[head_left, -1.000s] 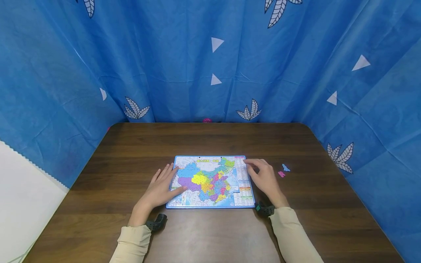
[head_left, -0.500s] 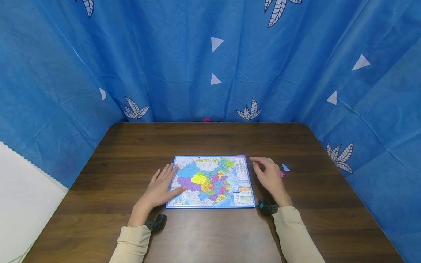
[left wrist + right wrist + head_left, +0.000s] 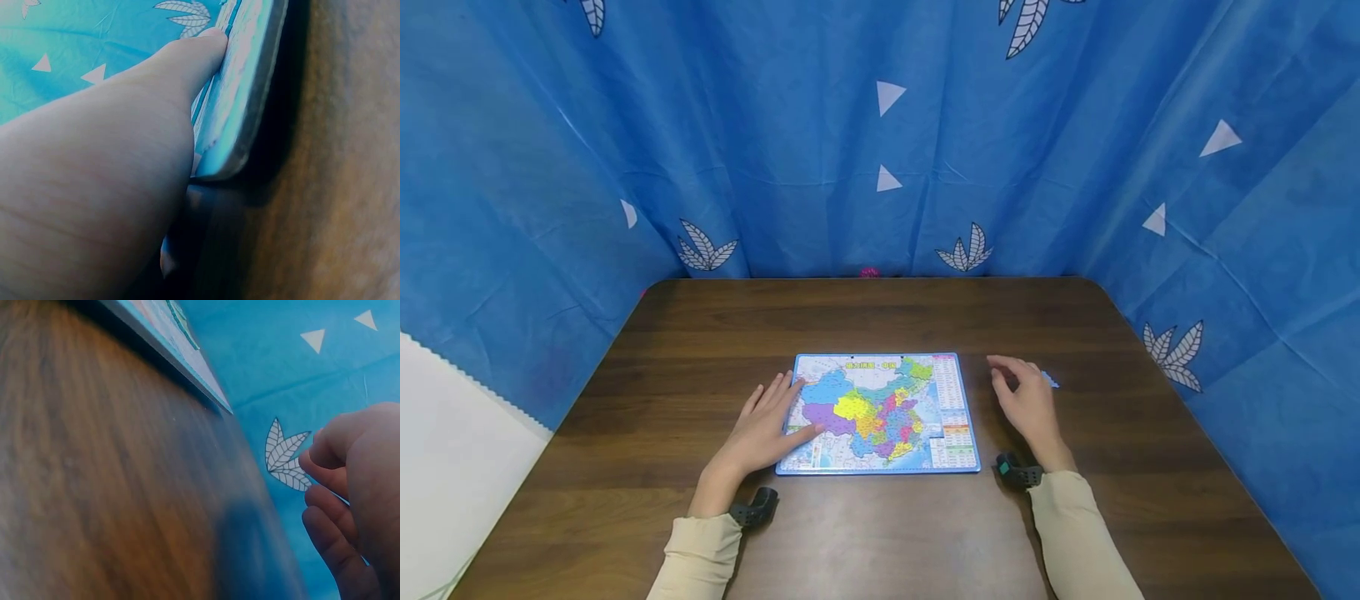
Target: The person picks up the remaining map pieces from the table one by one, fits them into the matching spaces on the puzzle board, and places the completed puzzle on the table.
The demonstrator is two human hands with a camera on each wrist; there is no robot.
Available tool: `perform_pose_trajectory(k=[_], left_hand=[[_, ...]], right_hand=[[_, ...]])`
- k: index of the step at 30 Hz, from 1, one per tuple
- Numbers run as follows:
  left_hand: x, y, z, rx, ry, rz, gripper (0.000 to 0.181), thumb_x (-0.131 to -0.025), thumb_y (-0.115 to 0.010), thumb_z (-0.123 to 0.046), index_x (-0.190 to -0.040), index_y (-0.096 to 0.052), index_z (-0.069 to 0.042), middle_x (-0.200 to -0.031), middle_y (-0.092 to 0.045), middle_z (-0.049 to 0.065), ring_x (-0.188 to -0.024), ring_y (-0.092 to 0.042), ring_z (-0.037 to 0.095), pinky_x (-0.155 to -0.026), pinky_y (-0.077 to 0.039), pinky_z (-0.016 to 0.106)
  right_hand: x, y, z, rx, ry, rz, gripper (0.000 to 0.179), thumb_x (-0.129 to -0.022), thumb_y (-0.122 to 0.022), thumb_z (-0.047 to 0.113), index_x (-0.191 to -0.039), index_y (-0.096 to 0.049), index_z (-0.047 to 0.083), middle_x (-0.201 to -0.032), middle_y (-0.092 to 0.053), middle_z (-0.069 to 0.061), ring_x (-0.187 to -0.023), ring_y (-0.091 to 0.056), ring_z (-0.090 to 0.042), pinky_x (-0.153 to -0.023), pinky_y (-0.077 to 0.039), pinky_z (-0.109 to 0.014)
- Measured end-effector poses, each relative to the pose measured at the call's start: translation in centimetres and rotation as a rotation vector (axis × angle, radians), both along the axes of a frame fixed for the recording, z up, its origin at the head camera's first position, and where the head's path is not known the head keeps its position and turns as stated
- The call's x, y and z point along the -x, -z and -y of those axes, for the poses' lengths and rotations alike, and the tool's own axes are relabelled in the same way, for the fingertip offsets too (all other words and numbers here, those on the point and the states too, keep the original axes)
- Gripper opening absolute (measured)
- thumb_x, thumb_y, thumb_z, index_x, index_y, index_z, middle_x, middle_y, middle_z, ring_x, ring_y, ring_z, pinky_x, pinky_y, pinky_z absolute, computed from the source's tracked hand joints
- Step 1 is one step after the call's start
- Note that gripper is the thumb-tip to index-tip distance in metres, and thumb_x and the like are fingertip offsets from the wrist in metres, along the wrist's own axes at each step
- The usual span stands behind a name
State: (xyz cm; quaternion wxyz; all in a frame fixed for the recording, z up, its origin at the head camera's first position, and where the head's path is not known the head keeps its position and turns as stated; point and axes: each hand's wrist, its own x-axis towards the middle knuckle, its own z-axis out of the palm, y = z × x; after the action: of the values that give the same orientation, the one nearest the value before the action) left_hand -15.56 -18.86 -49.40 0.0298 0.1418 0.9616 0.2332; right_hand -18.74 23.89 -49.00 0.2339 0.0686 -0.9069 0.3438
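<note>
A blue-rimmed map puzzle board [image 3: 880,375] lies flat on the table, its coloured regions set together. My left hand [image 3: 767,429] rests with spread fingers on the board's left side; the left wrist view shows the thumb [image 3: 209,47] over the near edge. To the right of the board, my right hand [image 3: 1028,404] hangs over the table, fingers loosely bent and holding nothing. In the right wrist view its fingertips [image 3: 322,503] stand apart from the board's corner. Just beyond the right hand, a small blue puzzle piece [image 3: 1052,380] peeks out. The pink piece is hidden behind that hand.
The brown wooden table [image 3: 880,533] has a blue curtain [image 3: 820,150] along its back and sides. A white sheet [image 3: 452,467] hangs at the left. Each wrist wears a black camera band, such as the right band [image 3: 1018,473].
My right hand has moved rightward off the board's right edge toward the loose pieces, covering the pink one and part of the blue one. The left hand stays on the board.
</note>
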Motion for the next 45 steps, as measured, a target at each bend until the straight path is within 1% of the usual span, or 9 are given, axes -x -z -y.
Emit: perform_pose_trajectory(k=[7,14,22,29,37,45], left_hand=[[0.0,0.0,0.1,-0.001,-0.003,0.0,0.095,-0.091,-0.062,-0.065,-0.162,-0.032,-0.008,-0.17,-0.022,0.017,-0.159,-0.012,0.038,-0.126,-0.005,0.063],[0.1,0.1,0.1,0.001,-0.004,0.004,0.096,-0.091,-0.061,-0.066,-0.162,-0.031,-0.009,-0.17,-0.021,0.016,-0.16,-0.011,0.037,-0.127,-0.004,0.062],[0.2,0.2,0.1,0.009,-0.001,-0.006,0.096,-0.091,-0.06,-0.067,-0.162,-0.032,-0.009,-0.17,-0.023,0.016,-0.16,-0.013,0.037,-0.127,-0.005,0.063],[0.2,0.3,0.1,0.01,-0.002,-0.007,0.095,-0.091,-0.061,-0.066,-0.161,-0.033,-0.008,-0.17,-0.022,0.016,-0.16,-0.013,0.037,-0.127,-0.005,0.062],[0.2,0.3,0.1,0.006,0.002,-0.009,0.095,-0.091,-0.06,-0.066,-0.161,-0.033,-0.008,-0.17,-0.022,0.016,-0.16,-0.012,0.037,-0.127,-0.005,0.062],[0.2,0.2,0.1,0.003,-0.005,0.002,0.095,-0.091,-0.062,-0.066,-0.161,-0.033,-0.008,-0.17,-0.022,0.016,-0.16,-0.012,0.038,-0.127,-0.004,0.063]], right_hand=[[0.3,0.1,-0.5,0.004,0.047,0.035,0.026,-0.1,-0.065,0.01,-0.125,-0.071,0.007,-0.122,-0.073,-0.017,-0.106,-0.064,-0.035,-0.091,-0.053,-0.055],[0.4,0.3,-1.1,0.041,0.114,0.005,0.027,-0.098,-0.066,0.006,-0.125,-0.071,0.004,-0.122,-0.072,-0.021,-0.107,-0.062,-0.04,-0.094,-0.048,-0.057],[0.4,0.3,-1.7,0.06,0.198,0.024,0.029,-0.098,-0.065,0.007,-0.126,-0.071,0.003,-0.126,-0.07,-0.023,-0.111,-0.06,-0.043,-0.095,-0.047,-0.057],[0.4,0.3,-2.2,0.061,0.243,0.039,0.03,-0.096,-0.066,0.006,-0.125,-0.071,0.001,-0.126,-0.07,-0.024,-0.116,-0.059,-0.045,-0.099,-0.045,-0.058],[0.3,0.3,-2.6,0.056,0.268,0.082,0.031,-0.096,-0.066,0.005,-0.127,-0.069,-0.001,-0.128,-0.068,-0.026,-0.115,-0.058,-0.046,-0.098,-0.044,-0.058],[0.2,0.3,-3.1,0.032,0.307,0.162,0.035,-0.097,-0.064,0.01,-0.131,-0.066,0.0,-0.135,-0.064,-0.028,-0.122,-0.052,-0.047,-0.103,-0.041,-0.059]])
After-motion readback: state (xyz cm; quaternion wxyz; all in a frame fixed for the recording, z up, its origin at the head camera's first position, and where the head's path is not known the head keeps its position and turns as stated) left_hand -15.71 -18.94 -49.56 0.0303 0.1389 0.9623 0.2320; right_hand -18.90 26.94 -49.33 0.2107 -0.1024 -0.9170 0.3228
